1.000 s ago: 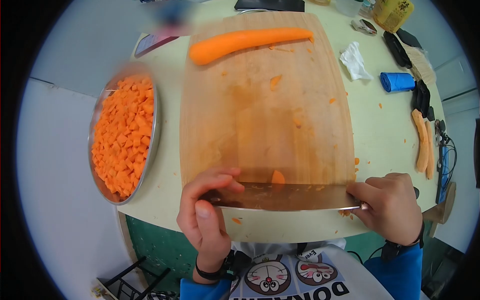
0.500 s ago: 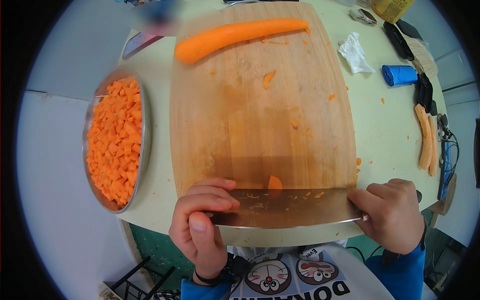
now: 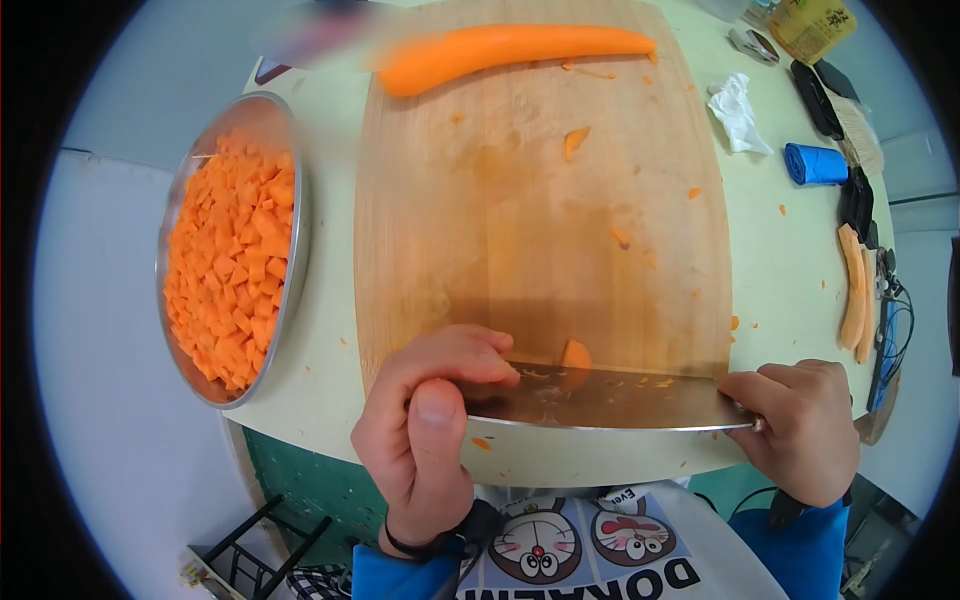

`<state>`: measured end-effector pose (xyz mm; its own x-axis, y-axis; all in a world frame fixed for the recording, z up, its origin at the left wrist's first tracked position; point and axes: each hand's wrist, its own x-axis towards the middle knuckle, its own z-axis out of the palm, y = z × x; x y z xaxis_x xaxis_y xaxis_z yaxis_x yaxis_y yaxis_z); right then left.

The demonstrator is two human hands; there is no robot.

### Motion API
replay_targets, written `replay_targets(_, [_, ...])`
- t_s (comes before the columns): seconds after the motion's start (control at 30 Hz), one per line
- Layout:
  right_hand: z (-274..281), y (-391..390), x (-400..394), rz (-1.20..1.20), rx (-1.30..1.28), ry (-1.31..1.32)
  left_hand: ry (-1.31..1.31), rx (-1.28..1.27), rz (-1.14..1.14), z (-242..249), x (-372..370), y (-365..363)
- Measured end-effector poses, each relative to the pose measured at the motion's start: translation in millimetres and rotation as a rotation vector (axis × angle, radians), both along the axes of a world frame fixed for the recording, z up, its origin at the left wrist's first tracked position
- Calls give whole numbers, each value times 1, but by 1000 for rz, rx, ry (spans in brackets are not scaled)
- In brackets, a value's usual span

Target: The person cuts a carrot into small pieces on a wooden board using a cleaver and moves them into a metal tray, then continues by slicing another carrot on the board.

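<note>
A wide-bladed cleaver (image 3: 600,398) lies crosswise along the near edge of the wooden cutting board (image 3: 540,260), with carrot bits stuck to its blade. My right hand (image 3: 800,425) is wrapped round its handle end. At the blade's other end, my left hand (image 3: 425,420) curls its fingers over the metal, thumb on the near side. Touching the blade's upper edge is a small carrot slice (image 3: 576,355). Along the board's far side rests a whole peeled carrot (image 3: 520,52). A steel bowl (image 3: 298,250) of diced carrot (image 3: 230,265) stands left of the board.
On the right of the table (image 3: 775,270) are a crumpled tissue (image 3: 738,115), a blue roll (image 3: 815,164), black items and two long carrot-like pieces (image 3: 852,290). A yellow pouch (image 3: 810,28) stands at the far right. Something blurred (image 3: 330,35) is at the upper left.
The view has shifted slightly. My left hand has turned, its thumb now more upright against the blade end. A carrot bit now shows on the table just below the blade.
</note>
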<state>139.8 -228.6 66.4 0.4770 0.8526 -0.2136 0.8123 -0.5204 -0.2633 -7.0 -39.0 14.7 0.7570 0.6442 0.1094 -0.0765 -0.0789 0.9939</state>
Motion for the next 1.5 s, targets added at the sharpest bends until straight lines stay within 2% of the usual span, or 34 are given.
replay_targets(0.3, [6, 5, -9, -16, -91, 10, 7, -53, 5, -10, -2, 4])
replay_targets(0.43, [4, 2, -7, -22, -59, 17, -12, 9, -13, -11, -2, 5])
replay_targets(0.53, [7, -4, -1, 27, 37, -4, 77, 167, 113, -5, 2, -1])
replay_targets(0.6, [12, -12, 1, -38, 215, 104, -323, 300, 556, -8, 1, -6])
replay_targets(0.67, [10, -16, -1, -125, 311, 97, -406, 388, 621, -6, -16, -1])
replay_targets(0.73, [12, -17, 4, -206, 412, 83, -207, 542, 372, -2, -34, -1])
replay_targets(0.77, [15, -14, 8, -240, 382, 84, -215, 550, 371, -1, -30, -3])
replay_targets(0.83, [9, -11, 18, -309, 420, 111, 258, 770, -39, 2, -13, -11])
replay_targets(0.9, [-3, -12, 27, -321, 456, 91, 327, 834, -164, -2, 3, -20])
replay_targets(0.93, [-7, -14, 31, -340, 485, 72, 324, 843, -159, -5, 8, -23])
replay_targets(1.0, [-10, -15, 39, -358, 503, 75, 385, 1046, -283, -9, 15, -23])
replay_targets(1.07, [-13, -18, 46, -417, 548, 192, 422, 1065, -305, -9, 18, -21])
replay_targets(1.2, [-13, -20, 54, -459, 624, 193, 576, 1097, -395, -13, 23, -18])
replay_targets(1.33, [-23, -24, 62, -491, 665, 162, 565, 1132, -366, -16, 24, -16])
replay_targets(1.43, [-30, -20, 64, -466, 709, 191, 491, 1042, -382, -13, 20, -8])
replay_targets(1.5, [-30, -20, 64, -467, 700, 211, 350, 979, -376, -8, 18, 0])
